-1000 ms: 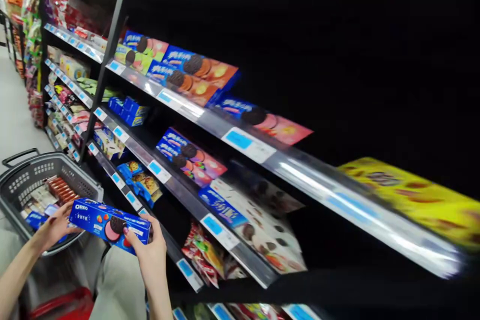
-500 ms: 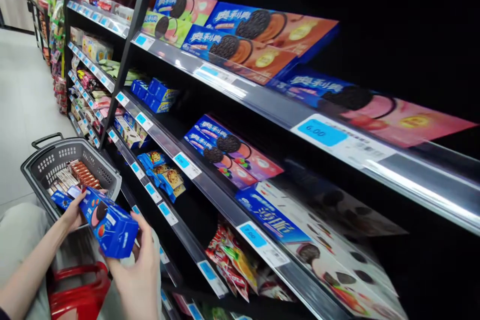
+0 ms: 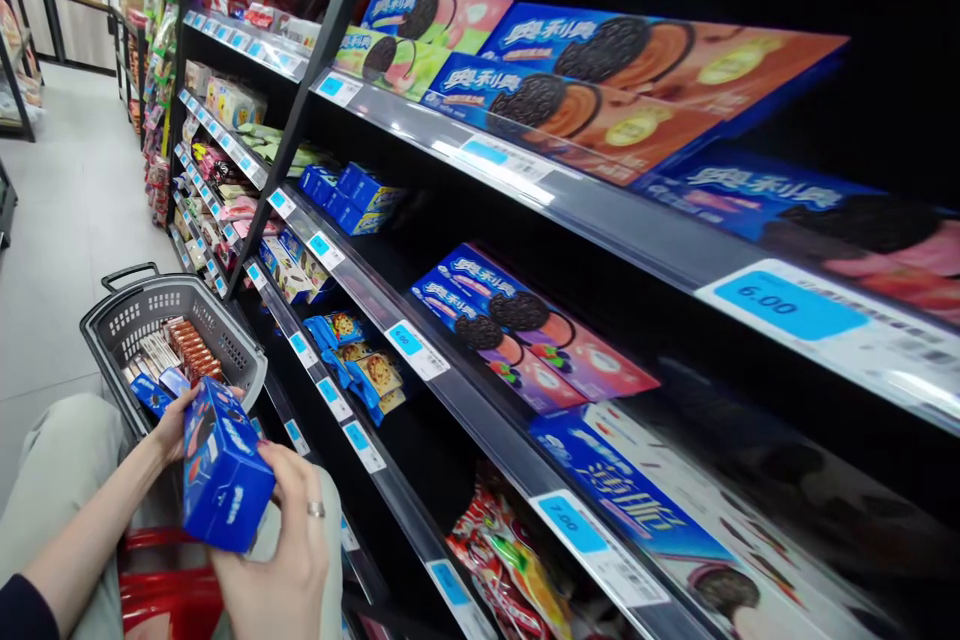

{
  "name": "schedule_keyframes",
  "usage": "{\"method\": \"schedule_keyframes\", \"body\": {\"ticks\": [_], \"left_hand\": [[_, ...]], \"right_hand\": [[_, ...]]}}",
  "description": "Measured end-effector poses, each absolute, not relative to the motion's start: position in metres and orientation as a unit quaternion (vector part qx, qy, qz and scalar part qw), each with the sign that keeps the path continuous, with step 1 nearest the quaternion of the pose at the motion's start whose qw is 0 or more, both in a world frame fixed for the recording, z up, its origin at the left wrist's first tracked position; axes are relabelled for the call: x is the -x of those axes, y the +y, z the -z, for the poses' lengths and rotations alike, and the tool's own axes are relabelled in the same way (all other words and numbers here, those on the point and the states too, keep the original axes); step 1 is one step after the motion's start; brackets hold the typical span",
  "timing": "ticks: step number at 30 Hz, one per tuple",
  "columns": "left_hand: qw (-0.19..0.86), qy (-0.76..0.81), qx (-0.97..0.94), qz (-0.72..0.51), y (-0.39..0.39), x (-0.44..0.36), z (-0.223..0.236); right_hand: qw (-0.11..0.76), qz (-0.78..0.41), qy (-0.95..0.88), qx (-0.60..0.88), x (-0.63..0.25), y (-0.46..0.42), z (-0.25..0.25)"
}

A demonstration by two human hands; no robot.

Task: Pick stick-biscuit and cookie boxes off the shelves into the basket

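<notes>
A blue box of sandwich cookies (image 3: 223,475) is held between both hands, with one end turned toward me. My left hand (image 3: 175,425) grips its far left side, the fingers partly hidden behind it. My right hand (image 3: 281,545), with a ring on one finger, holds the near right end. Just beyond the box stands a grey shopping basket (image 3: 253,382). Inside it lie brown-striped packs (image 3: 191,345), pale packs (image 3: 159,355) and a blue pack (image 3: 150,393).
Shelves (image 3: 480,430) run along my right, bearing cookie boxes (image 3: 517,320), blue snack bags (image 3: 364,365), red bags (image 3: 510,555) and price tags (image 3: 571,520). A red plastic object (image 3: 169,585) is below my hands. Pale floor (image 3: 82,190) stretches to the left.
The box has turned in my hands, so its end faces me more and its printed front less. My view has swung left and nearer, showing more of the aisle.
</notes>
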State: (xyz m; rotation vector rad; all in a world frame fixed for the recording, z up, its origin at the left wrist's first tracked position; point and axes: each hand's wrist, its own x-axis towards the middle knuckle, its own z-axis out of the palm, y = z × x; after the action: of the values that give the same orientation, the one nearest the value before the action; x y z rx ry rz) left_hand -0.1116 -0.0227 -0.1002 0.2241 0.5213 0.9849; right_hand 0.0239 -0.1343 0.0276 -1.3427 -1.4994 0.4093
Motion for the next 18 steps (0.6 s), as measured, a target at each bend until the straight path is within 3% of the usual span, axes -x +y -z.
{"method": "schedule_keyframes", "body": {"ticks": [8,18], "left_hand": [[0.74,0.317,-0.114,-0.583,-0.014,0.111,0.112],[0.689,0.323,-0.227,-0.608,-0.018,0.111,0.105]], "right_hand": [[0.526,-0.516,-0.462,0.493,-0.095,-0.113,0.009],[0.663,-0.516,-0.268,0.471,-0.116,-0.085,0.063]]}}
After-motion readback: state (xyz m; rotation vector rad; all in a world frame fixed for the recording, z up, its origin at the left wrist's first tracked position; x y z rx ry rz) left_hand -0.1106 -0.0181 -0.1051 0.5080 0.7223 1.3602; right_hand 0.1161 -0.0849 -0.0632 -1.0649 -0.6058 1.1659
